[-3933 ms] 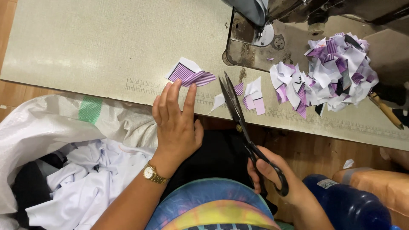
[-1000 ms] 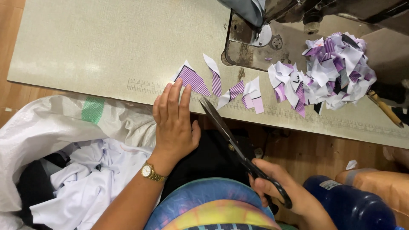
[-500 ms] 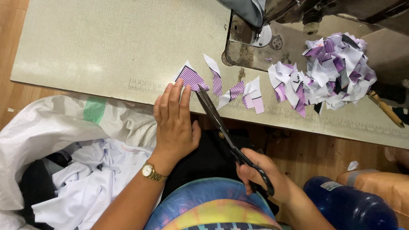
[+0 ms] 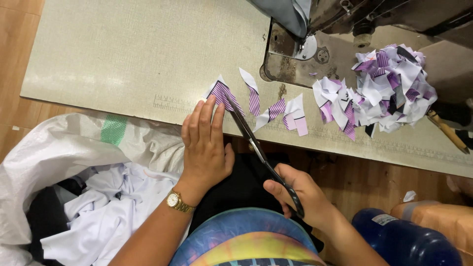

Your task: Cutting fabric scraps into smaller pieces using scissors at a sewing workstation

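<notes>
My left hand [image 4: 204, 143] lies flat at the table's front edge, fingertips pressing down a small purple-striped fabric piece [image 4: 221, 93]. My right hand [image 4: 300, 197] grips the handles of black scissors [image 4: 256, 148], whose blades reach up to that piece beside my left fingers. Loose cut pieces [image 4: 286, 111] of purple-striped and white fabric lie just to the right of the blades.
A heap of fabric scraps [image 4: 384, 91] sits at the right by the sewing machine base [image 4: 295, 54]. The beige table [image 4: 123, 54] spreads left. A white sack of cloth [image 4: 74, 187] stands below left, a blue bottle [image 4: 404, 241] below right.
The scissors have swung left and their blades now meet the striped piece under my left fingers. A narrow strip has been cut off and lies beside it. My left hand has stayed put.
</notes>
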